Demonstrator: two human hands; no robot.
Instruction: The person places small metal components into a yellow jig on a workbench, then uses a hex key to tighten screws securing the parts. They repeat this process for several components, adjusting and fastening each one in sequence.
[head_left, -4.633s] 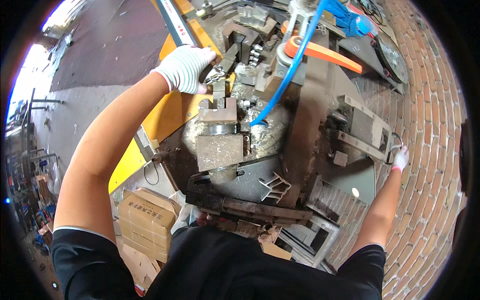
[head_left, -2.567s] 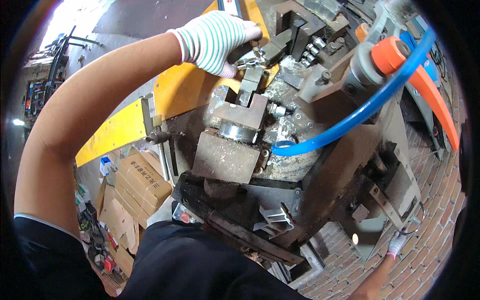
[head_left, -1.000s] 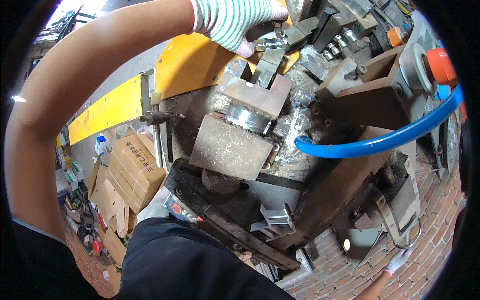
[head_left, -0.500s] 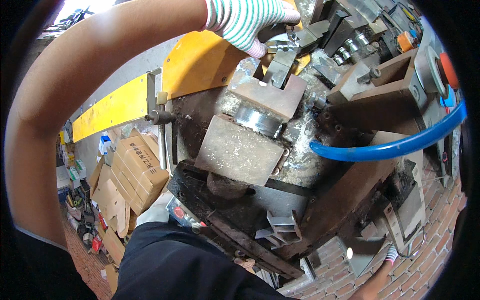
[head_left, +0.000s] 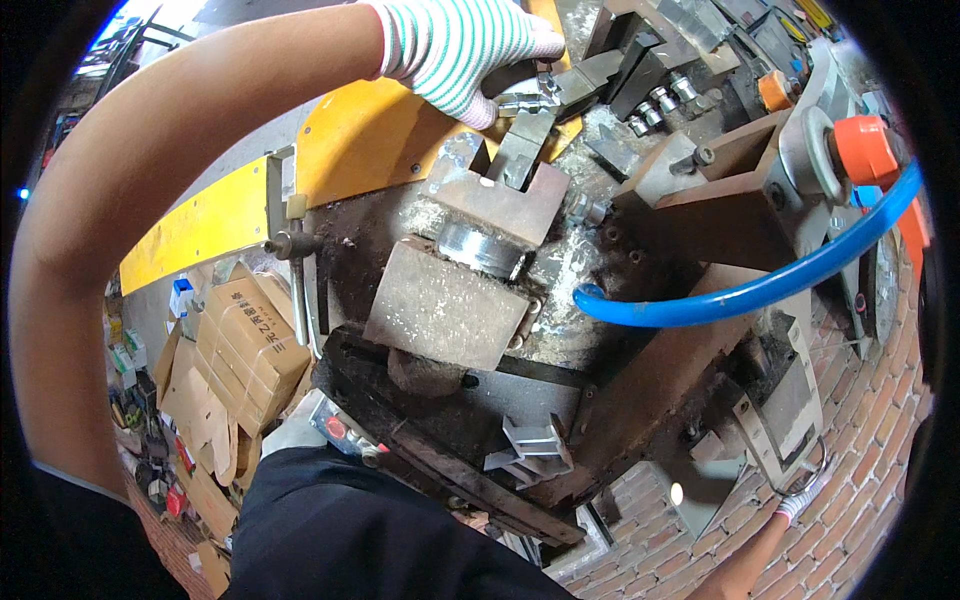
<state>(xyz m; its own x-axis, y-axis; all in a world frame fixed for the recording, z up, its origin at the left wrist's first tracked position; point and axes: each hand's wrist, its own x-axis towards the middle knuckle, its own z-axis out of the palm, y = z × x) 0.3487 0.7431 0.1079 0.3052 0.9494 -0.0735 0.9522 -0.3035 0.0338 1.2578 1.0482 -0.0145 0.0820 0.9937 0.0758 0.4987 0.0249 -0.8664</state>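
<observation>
My left hand (head_left: 455, 55), in a white and green striped glove, reaches over the machine from the upper left. Its thumb and fingers curl around a small shiny metal part (head_left: 527, 103), at the end of a grey steel bar (head_left: 523, 148). That bar lies in the slot of a notched steel block (head_left: 505, 196). Low on the right, my right hand (head_left: 806, 496), gloved alike, is at a thin metal loop (head_left: 822, 462) beside the machine; its fingers are too small to make out. A blue hose (head_left: 720, 309) arches between the two hands.
A flat steel plate (head_left: 445, 305) dusted with pale chips sits before the block. Yellow guards (head_left: 205, 223) and a T-handled clamp (head_left: 293, 245) stand left. Cardboard boxes (head_left: 250, 335) lie below them. An orange knob (head_left: 865, 150) juts out at right; brick paving (head_left: 850, 520) lies lower right.
The view has shifted, so the machine appears farther left. My right hand has come up along the metal loop and shows more fully. My left hand keeps its grip on the small metal part.
</observation>
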